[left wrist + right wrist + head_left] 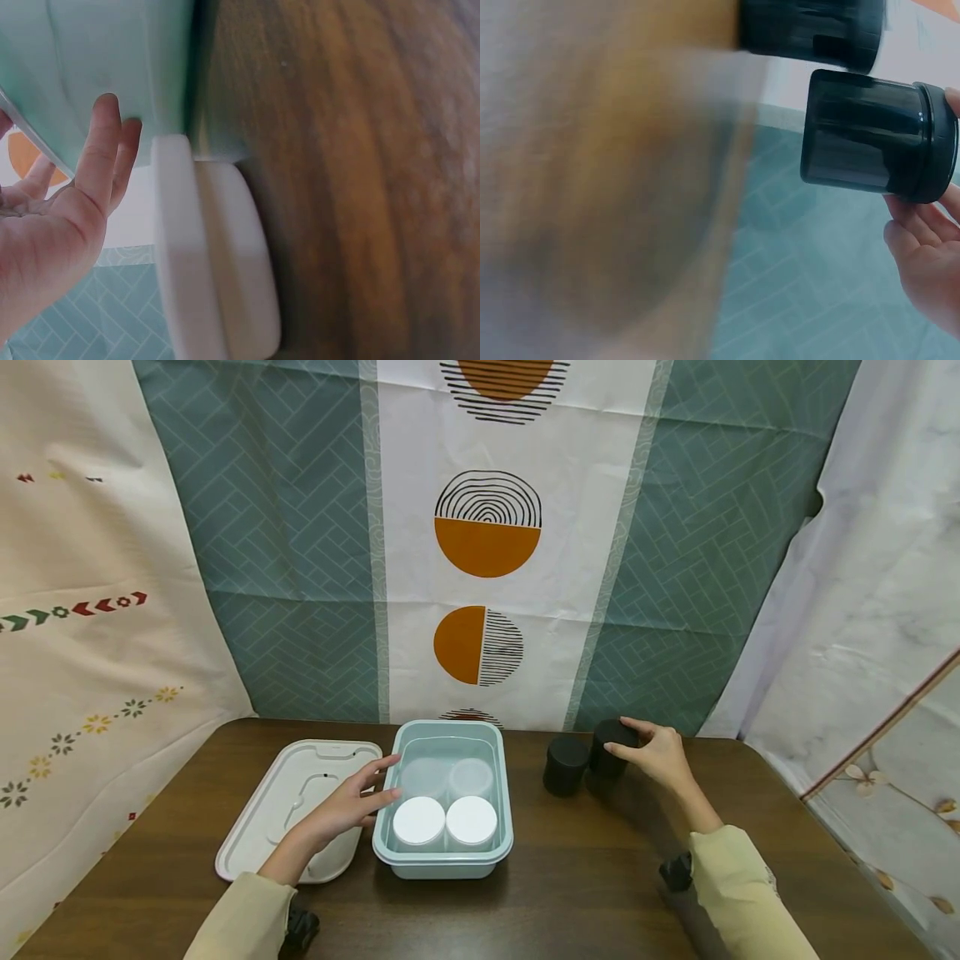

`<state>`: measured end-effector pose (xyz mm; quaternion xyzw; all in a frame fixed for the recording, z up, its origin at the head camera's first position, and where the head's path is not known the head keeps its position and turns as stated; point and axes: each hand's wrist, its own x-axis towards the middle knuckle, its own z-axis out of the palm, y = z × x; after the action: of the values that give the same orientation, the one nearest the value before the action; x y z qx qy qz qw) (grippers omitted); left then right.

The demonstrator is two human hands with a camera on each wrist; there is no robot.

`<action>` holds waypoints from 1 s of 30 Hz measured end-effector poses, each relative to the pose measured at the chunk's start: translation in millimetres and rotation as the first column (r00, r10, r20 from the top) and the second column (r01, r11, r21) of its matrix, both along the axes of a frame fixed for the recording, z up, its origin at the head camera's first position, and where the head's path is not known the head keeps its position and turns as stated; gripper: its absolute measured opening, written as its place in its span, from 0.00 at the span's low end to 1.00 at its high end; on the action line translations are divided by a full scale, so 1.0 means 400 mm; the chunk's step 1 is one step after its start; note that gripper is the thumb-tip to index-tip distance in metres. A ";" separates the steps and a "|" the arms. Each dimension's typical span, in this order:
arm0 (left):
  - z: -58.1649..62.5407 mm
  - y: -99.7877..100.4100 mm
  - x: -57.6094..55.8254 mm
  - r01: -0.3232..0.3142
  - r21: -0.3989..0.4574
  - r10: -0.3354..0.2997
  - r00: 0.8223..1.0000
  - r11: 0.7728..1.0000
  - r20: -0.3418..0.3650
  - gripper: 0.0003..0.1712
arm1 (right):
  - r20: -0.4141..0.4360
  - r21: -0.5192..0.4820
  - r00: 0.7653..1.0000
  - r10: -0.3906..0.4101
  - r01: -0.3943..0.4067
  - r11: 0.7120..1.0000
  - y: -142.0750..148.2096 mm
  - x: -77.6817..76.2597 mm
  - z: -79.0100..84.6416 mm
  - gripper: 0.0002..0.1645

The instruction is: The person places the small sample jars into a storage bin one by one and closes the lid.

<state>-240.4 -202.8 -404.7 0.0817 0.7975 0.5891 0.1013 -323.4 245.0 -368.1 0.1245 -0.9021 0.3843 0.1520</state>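
My right hand (660, 758) holds a black lidded jar (611, 750) by its lid, thumb on one side and fingers on the other. The base of that jar (862, 135) is raised off the tabletop in the right wrist view. Just left of it stands a second black jar (566, 766). At the left rim of a pale teal tub (450, 865), my left hand (341, 810) has its fingers extended, some along the outer wall (105, 150) and others at the rim. Inside the tub, two white-lidded jars (471, 821) sit in front of two paler round containers (471, 777).
A white tub lid (255, 827) lies on the dark wooden table (570, 893), left of the tub and partly under my left forearm. A patterned cloth (300, 527) hangs behind the table's back edge, with light cloths at both sides.
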 end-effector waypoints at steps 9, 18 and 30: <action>0.005 -0.003 0.003 0.009 0.010 -0.009 1.000 1.000 -0.006 0.37 | -0.081 -0.141 0.996 0.032 -0.043 0.989 -0.045 0.005 0.092 0.33; 0.002 -0.004 0.005 0.016 0.013 -0.016 1.000 1.000 -0.002 0.38 | -0.073 -0.219 0.986 0.148 -0.160 0.962 -0.164 -0.002 0.121 0.33; 0.000 -0.002 0.005 0.018 0.019 -0.018 1.000 1.000 -0.003 0.37 | -0.067 -0.253 0.963 0.262 -0.270 0.929 -0.338 -0.003 0.126 0.31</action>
<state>-238.3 -203.4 -404.9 0.0907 0.7912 0.5957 0.1046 -324.8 109.8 -317.7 0.2307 -0.8161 0.5141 0.1282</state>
